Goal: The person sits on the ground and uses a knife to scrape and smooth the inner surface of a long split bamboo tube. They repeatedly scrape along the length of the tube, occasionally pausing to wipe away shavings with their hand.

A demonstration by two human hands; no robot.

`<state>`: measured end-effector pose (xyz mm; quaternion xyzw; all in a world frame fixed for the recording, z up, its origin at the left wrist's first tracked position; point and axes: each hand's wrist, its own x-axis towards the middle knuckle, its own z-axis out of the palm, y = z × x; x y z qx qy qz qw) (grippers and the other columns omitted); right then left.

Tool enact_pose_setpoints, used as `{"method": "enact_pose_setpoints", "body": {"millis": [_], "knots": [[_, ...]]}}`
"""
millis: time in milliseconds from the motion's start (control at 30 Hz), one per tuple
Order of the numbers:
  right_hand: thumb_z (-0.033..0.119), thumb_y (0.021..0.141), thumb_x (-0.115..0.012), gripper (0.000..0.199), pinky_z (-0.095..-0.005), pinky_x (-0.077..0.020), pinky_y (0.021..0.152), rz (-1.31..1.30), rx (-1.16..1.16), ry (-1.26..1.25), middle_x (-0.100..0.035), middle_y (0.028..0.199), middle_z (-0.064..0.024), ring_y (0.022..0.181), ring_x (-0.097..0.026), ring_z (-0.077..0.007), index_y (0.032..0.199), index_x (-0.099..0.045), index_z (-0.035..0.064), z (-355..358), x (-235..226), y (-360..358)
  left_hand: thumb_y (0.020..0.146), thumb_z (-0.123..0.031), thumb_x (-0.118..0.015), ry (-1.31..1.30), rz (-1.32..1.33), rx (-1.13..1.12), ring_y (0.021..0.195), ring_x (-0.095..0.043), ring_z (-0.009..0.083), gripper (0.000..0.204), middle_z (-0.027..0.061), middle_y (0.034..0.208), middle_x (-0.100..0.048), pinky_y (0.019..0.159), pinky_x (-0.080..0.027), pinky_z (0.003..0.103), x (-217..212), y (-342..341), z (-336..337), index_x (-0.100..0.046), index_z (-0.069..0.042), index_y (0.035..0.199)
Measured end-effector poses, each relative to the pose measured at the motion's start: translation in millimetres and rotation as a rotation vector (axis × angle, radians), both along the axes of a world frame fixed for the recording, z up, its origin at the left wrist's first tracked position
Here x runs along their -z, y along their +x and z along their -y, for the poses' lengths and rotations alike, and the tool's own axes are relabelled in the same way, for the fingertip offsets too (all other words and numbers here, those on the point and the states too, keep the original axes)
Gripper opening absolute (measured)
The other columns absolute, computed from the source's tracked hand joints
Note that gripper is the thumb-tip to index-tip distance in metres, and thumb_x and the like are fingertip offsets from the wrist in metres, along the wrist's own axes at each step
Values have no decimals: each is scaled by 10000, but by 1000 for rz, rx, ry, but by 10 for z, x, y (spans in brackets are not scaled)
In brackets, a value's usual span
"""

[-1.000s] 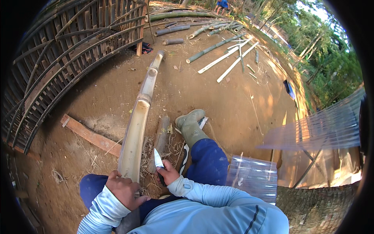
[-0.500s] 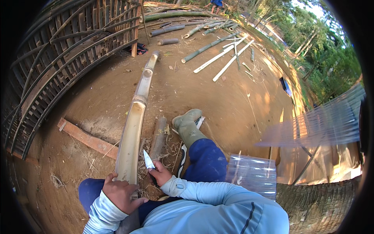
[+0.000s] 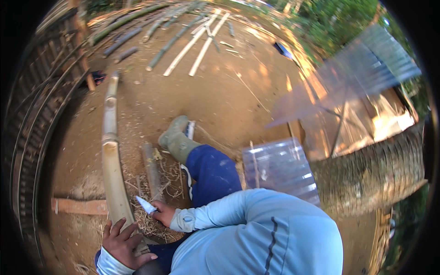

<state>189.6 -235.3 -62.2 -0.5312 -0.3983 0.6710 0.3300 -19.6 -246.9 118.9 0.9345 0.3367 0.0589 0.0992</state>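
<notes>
A long split bamboo half (image 3: 115, 181) stretches away from me, hollow side up, with node walls across its trough. My left hand (image 3: 123, 243) lies over its near end, fingers spread apart and touching the bamboo. My right hand (image 3: 163, 214) is closed round the handle of a knife (image 3: 145, 205), most of the handle hidden by the fingers. The blade points up and to the left, a little right of the bamboo and apart from it. Pale shavings (image 3: 153, 227) are scattered beneath the knife. A short round bamboo piece (image 3: 151, 167) lies just beyond.
An orange-brown board (image 3: 81, 206) sits left of the bamboo. My booted leg (image 3: 183, 142) extends forward on the right. Clear corrugated sheets (image 3: 279, 167) and a thick trunk (image 3: 366, 169) are at the right. Bamboo poles (image 3: 172, 52) and pale strips (image 3: 208, 43) lie far ahead; a slatted bamboo structure (image 3: 41, 101) stands left.
My view has swung right, so the surroundings appear shifted left. The fingers of my left hand are spread wider on the bamboo. My right hand still holds the knife beside it.
</notes>
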Motion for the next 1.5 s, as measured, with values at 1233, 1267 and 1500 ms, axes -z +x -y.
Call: {"method": "enact_pose_setpoints", "body": {"millis": [1233,1267,1500], "knots": [[73,898,-592,435,-354,-475,491,25,57,-106,-609,731,-91,584,-602,-176,1309,-471,-1,91,-179,58,726,-746,-670,-141,33,143,1258,-608,359,729,40,1215,-738,1071,-332,677,165,-179,-380,-777,-137,1112],[72,899,-590,426,-354,-473,491,26,37,-97,-606,716,-90,581,-602,-177,1302,-472,-5,92,-198,57,729,-745,-669,-132,28,145,1260,-608,357,731,39,1220,-736,1073,-332,675,182,-195,-413,-773,-139,1124],[79,896,-617,426,-345,-481,515,-2,4,-137,-613,742,-89,605,-610,-180,1290,-475,1,99,-87,82,716,-725,-703,-153,27,123,1291,-587,345,748,34,1276,-713,1098,-320,665,251,-201,-567,-756,-131,1168]]}}
